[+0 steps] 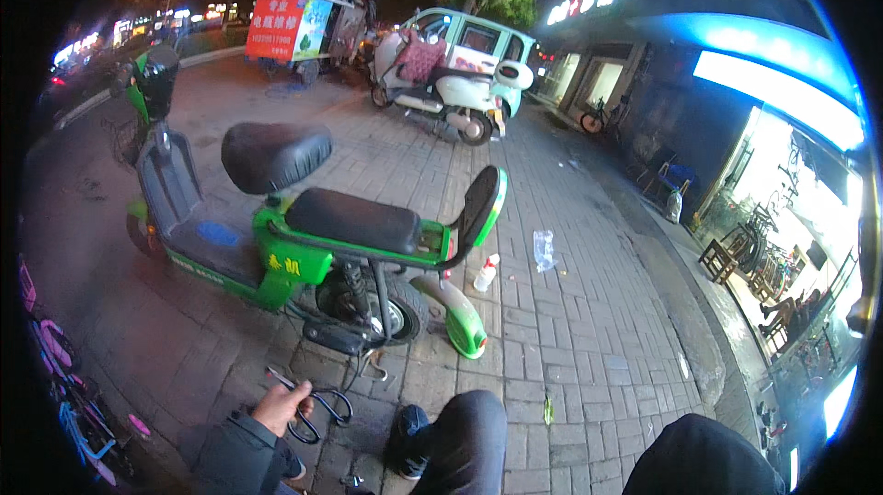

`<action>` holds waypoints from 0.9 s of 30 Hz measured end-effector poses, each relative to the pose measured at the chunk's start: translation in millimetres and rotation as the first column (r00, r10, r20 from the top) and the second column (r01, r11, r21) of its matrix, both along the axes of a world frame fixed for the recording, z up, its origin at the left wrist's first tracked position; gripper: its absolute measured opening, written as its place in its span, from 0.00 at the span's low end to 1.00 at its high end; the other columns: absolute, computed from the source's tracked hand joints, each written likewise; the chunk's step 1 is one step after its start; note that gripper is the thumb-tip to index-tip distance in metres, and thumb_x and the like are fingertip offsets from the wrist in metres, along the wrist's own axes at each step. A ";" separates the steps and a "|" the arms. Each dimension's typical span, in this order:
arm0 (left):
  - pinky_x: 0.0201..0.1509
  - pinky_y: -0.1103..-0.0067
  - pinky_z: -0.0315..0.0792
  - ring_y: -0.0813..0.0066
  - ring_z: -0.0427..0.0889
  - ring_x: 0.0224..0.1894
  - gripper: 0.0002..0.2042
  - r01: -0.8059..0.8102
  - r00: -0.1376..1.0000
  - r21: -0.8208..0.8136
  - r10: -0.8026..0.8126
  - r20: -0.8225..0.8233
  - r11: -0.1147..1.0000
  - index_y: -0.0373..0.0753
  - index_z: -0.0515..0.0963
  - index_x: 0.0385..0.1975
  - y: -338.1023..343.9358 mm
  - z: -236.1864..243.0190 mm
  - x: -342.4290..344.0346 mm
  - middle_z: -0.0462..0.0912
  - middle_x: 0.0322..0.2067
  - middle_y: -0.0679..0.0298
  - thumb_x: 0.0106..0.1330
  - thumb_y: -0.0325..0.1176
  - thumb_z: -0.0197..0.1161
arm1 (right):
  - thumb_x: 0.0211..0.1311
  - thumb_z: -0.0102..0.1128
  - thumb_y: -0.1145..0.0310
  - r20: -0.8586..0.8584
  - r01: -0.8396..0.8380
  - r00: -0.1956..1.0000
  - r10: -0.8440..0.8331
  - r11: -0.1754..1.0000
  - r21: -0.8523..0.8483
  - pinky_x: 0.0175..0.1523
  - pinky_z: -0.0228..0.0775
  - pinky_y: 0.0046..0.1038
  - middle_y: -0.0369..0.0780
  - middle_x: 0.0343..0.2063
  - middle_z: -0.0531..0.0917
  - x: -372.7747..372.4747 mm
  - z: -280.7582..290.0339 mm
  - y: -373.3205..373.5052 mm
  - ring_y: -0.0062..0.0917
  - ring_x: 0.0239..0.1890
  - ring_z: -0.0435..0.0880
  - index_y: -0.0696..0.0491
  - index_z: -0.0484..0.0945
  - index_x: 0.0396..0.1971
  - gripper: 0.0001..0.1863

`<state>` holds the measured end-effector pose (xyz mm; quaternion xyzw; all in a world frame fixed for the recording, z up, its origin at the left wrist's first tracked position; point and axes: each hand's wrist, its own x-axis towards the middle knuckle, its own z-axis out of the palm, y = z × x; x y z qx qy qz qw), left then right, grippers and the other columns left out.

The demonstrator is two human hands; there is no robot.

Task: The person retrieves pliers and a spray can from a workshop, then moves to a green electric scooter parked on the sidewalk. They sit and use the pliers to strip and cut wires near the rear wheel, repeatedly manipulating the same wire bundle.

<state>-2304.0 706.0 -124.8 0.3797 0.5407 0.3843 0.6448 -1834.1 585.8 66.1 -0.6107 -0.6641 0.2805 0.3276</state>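
Note:
My left hand (pixel 282 409) is closed on a slim metal-tipped tool (pixel 274 374); black loops (pixel 336 408) extend right from it, though whether handles or cable is unclear. Just beyond stands a green electric scooter (pixel 290 270) with black seats and an exposed rear wheel (pixel 397 316). A green curved mudguard (pixel 464 329) hangs or rests behind that wheel, and small dark parts lie on the paving below. A white bottle (pixel 487 274) stands behind the scooter, near a crumpled clear plastic item (pixel 544 251). My right hand is out of view.
Bicycles (pixel 78 394) line the left edge. A white scooter (pixel 451 90), small pale vehicle (pixel 506 49) and red-signed cart (pixel 276 26) stand behind. On the right, a raised kerb (pixel 690 348) runs before a lit shop with bicycles (pixel 754 242), stools (pixel 717 260) and a seated person (pixel 782 311).

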 end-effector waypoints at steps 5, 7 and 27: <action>0.27 0.78 0.63 0.78 0.73 0.24 0.18 -0.031 0.997 -0.022 0.033 0.076 0.999 0.40 0.77 0.26 2.1 -12.9 -6.1 0.77 0.21 0.69 0.74 0.46 0.54 | 0.71 0.52 0.55 -0.166 0.075 0.983 -0.075 0.997 -0.007 0.30 0.69 0.30 0.35 0.25 0.77 31.7 5.8 -46.7 0.23 0.27 0.75 0.52 0.75 0.31 0.16; 0.26 0.78 0.62 0.79 0.73 0.24 0.17 -0.053 0.998 -0.086 0.055 0.023 0.995 0.42 0.77 0.25 3.4 -18.1 -2.7 0.77 0.22 0.69 0.74 0.46 0.53 | 0.71 0.52 0.55 -0.260 0.084 0.963 -0.072 0.996 0.033 0.31 0.69 0.30 0.35 0.25 0.77 41.9 8.3 -56.4 0.23 0.27 0.75 0.52 0.75 0.31 0.16; 0.43 0.76 0.73 0.75 0.79 0.38 0.15 0.289 0.937 0.275 -0.212 -0.276 0.917 0.36 0.80 0.41 -12.8 55.9 36.7 0.82 0.35 0.64 0.76 0.41 0.50 | 0.73 0.51 0.60 -0.961 -0.626 0.148 -0.232 0.731 -0.273 0.44 0.68 0.27 0.35 0.36 0.79 -198.6 -202.3 74.4 0.23 0.38 0.77 0.54 0.76 0.44 0.13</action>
